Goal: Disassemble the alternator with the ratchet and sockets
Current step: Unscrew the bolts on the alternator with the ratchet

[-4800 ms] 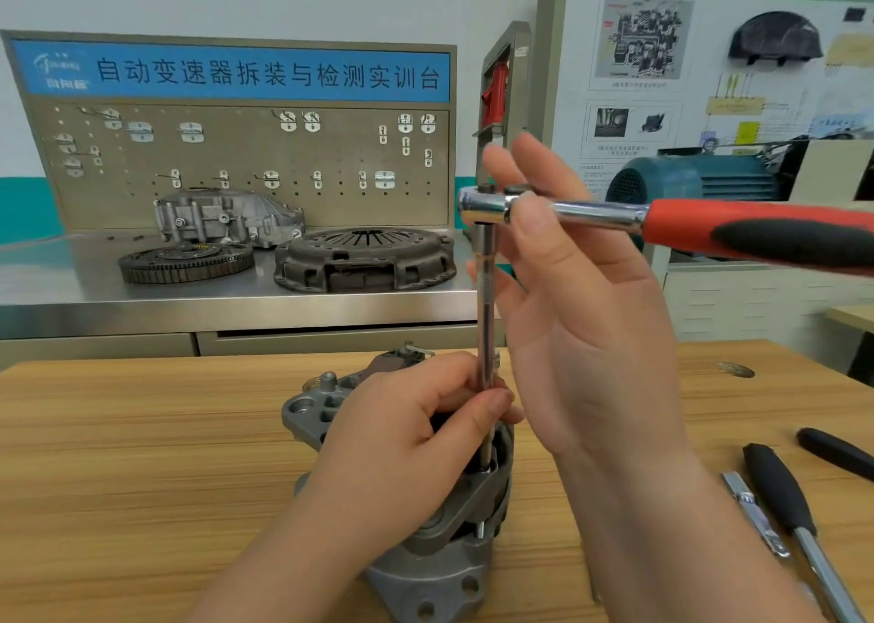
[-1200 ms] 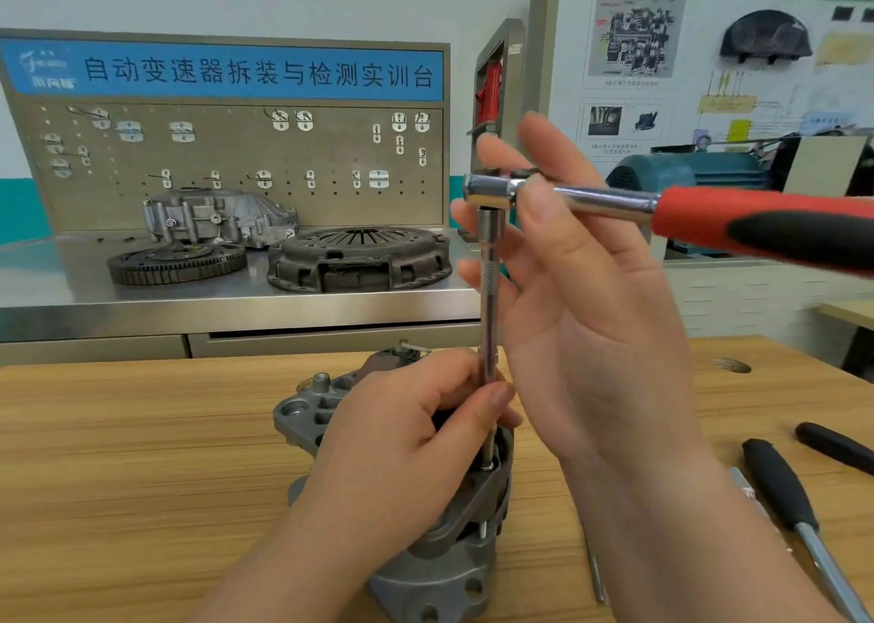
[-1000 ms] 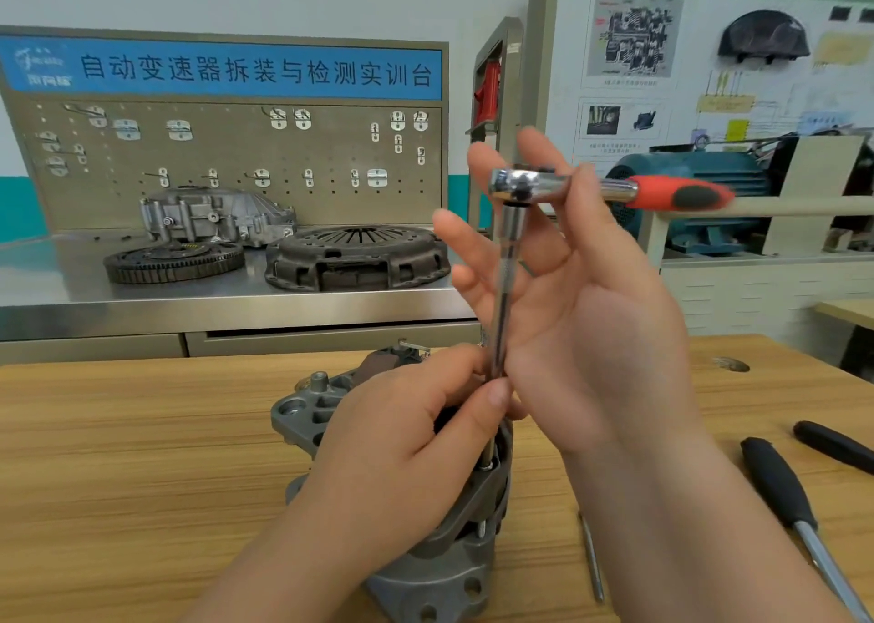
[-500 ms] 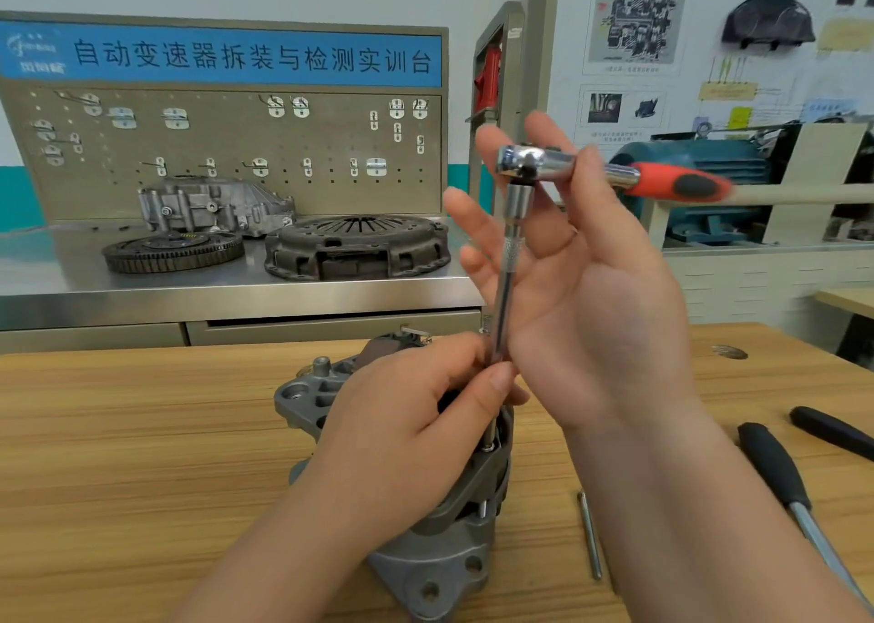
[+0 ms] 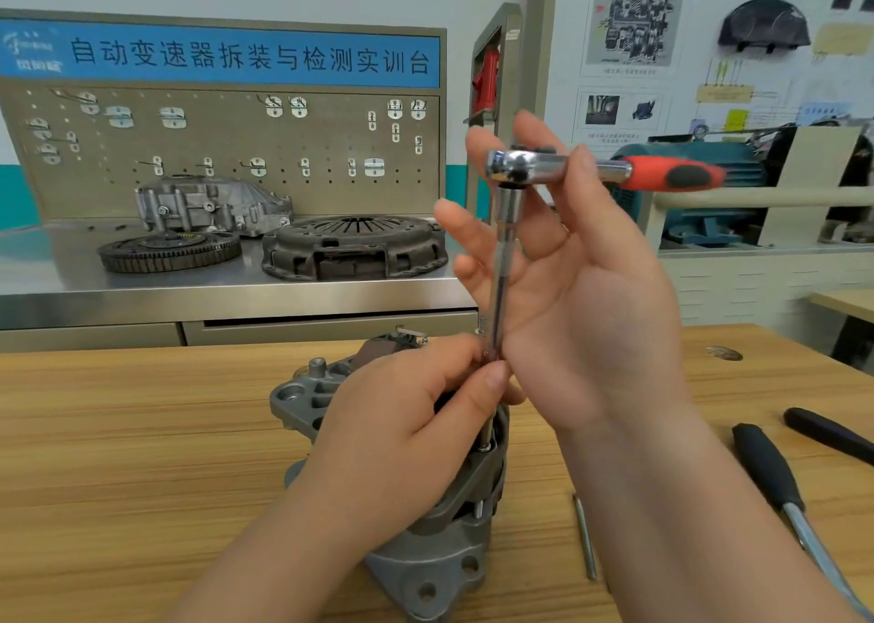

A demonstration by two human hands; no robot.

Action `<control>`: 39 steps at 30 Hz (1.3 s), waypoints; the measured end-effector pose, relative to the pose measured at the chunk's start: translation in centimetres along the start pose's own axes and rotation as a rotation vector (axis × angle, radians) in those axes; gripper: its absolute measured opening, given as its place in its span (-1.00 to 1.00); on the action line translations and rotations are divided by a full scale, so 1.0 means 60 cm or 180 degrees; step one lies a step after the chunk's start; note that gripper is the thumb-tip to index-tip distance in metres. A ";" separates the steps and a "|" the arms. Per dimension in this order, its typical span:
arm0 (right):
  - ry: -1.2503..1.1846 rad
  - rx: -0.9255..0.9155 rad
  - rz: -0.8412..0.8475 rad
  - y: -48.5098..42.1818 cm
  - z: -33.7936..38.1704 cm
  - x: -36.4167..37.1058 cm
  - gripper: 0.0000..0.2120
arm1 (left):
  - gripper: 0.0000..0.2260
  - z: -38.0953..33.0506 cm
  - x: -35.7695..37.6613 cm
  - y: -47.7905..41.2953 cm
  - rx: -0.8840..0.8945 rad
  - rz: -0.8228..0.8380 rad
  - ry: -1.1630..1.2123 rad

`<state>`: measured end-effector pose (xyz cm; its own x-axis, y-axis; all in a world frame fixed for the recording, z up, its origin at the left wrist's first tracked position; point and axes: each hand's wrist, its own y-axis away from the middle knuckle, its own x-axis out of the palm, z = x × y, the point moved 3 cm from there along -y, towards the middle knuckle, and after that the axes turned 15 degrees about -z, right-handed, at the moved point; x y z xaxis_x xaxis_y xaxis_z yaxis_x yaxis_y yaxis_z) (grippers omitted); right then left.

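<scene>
Alternator [image 5: 425,561] beneath left hand [image 5: 406,424]

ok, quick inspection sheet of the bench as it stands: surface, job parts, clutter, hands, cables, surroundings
Surface: wooden table, one round hole at far right.
Job's things: alternator stands on the table; ratchet, red-and-black handle, tops an extension bar running down into the alternator.
Clutter: black-handled screwdriver, second black handle beyond it, thin metal rod, all lying right of the alternator.
Grippers: left hand lies over the alternator, pinching the extension bar low down; right hand pinches the ratchet near its head, thumb in front, fingers behind.
Cables: nothing seen.
Surroundings: steel bench behind with clutch pressure plate, toothed flywheel, aluminium housing; pegboard above; teal motor at right.
</scene>
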<state>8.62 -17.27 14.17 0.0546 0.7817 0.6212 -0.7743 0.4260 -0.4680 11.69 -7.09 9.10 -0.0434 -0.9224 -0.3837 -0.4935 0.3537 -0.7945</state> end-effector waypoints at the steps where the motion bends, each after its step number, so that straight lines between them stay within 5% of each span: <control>1: -0.0022 0.0097 0.0003 -0.001 0.000 0.000 -0.69 | -0.83 -0.001 0.000 0.000 0.0028 0.0039 -0.0011; 8: 0.0276 -0.0643 -0.0098 0.008 0.003 0.007 -0.82 | -0.82 0.003 0.001 -0.001 -0.0106 -0.0153 -0.0039; 17: -0.0020 0.0086 -0.0005 0.001 -0.002 0.003 -0.66 | -0.83 -0.003 -0.001 0.001 0.0011 0.0034 -0.0087; 24: 0.0383 -0.0612 -0.0028 0.008 0.003 0.007 -0.82 | -0.83 0.003 0.001 0.000 -0.0149 -0.0084 -0.0053; 31: 0.0009 0.0172 0.0063 -0.001 -0.001 0.004 -0.63 | -0.85 -0.001 -0.001 0.001 0.0027 0.0021 -0.0080; 39: 0.0223 -0.0550 -0.0003 0.008 0.000 0.010 -0.81 | -0.77 0.003 0.000 -0.002 -0.0155 -0.0170 -0.0019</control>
<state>8.25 -16.61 14.32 0.1036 0.8086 0.5791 -0.6547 0.4938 -0.5723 11.88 -7.09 9.12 -0.0109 -0.9388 -0.3442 -0.5366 0.2960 -0.7902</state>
